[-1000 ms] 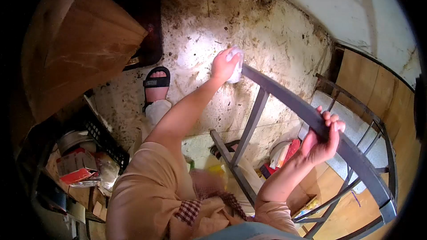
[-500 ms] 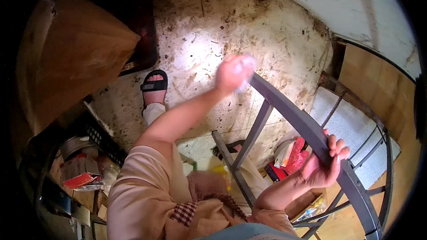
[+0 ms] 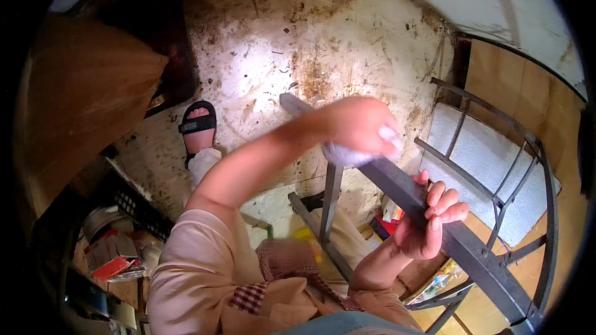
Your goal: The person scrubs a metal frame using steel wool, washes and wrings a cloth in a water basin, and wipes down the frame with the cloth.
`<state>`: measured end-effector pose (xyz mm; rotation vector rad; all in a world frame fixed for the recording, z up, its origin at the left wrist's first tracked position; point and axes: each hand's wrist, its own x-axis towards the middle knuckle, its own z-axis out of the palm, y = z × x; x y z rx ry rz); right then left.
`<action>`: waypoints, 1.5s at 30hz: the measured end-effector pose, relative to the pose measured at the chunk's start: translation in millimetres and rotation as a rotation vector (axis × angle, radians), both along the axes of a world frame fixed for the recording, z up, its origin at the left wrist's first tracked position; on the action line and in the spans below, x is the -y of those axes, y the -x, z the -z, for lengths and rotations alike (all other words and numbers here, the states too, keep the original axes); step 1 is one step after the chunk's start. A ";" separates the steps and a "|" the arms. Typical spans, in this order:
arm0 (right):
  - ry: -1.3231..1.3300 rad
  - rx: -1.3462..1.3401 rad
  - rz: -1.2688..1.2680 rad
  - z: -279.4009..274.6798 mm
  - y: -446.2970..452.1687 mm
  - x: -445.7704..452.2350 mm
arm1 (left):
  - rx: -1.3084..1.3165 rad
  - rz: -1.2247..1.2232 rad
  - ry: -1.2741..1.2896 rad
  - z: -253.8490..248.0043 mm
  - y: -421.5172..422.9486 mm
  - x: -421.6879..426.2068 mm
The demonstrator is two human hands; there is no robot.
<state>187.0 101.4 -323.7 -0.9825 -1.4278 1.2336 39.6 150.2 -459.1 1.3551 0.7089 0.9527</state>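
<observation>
My left hand [image 3: 363, 125] is closed around a pale crumpled cloth [image 3: 351, 154] and presses it onto the dark grey metal bar [image 3: 462, 245]. The hand is slightly blurred. The bar slants from the bare floor down to the lower right, part of a metal frame with thinner legs [image 3: 332, 201] and curved rods [image 3: 549, 223]. Farther down the same bar, my right hand [image 3: 428, 220] grips it from beneath, with fingers curled over its edge.
A stained floor [image 3: 267, 68] lies ahead, with my sandalled foot [image 3: 198, 125] on it. Brown wooden furniture [image 3: 93, 80] stands left, above a black crate [image 3: 143, 211] and a red box [image 3: 115, 263]. A pale speckled panel [image 3: 478, 161] lies behind the rods.
My left hand has slid the cloth along the bar from its far end towards my right hand. The bar's far end now shows. My right hand still grips the bar.
</observation>
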 end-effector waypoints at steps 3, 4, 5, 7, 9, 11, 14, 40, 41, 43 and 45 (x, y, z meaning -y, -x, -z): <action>-0.079 -0.058 -0.012 6.5 3.2 -9.5 | 0.076 -0.257 -0.034 -19.2 -6.8 14.8; -0.060 -0.090 0.022 10.8 6.9 -10.9 | 0.096 -0.227 0.056 -11.1 -7.0 12.2; -0.087 -0.066 -0.013 17.6 9.3 -14.1 | 0.116 -0.194 0.144 4.7 -6.7 8.0; -0.128 -0.012 -0.034 35.4 15.0 -20.1 | 0.011 -0.184 0.259 22.9 -0.3 8.0; -0.157 0.023 -0.031 56.2 19.0 -19.4 | -0.196 -0.233 0.265 25.7 8.7 12.9; -0.174 0.022 -0.053 67.6 24.3 -17.7 | -0.279 -0.272 0.229 25.9 13.4 14.3; -0.167 0.028 -0.084 73.5 19.6 -13.9 | -0.214 -0.254 0.222 19.3 13.7 18.7; 0.630 -0.664 0.513 18.9 -48.4 73.2 | -0.296 -0.628 -0.289 -219.2 -28.1 98.9; 0.539 -0.618 0.526 11.1 -39.2 64.6 | -0.137 -0.544 -0.194 -225.6 -35.7 85.0; 0.301 -0.220 0.445 28.6 -26.0 43.1 | 0.065 -0.518 -0.072 -224.0 -53.4 70.3; 0.199 -0.085 0.448 36.9 -15.2 30.9 | 0.165 -0.598 -0.055 -216.2 -64.6 65.3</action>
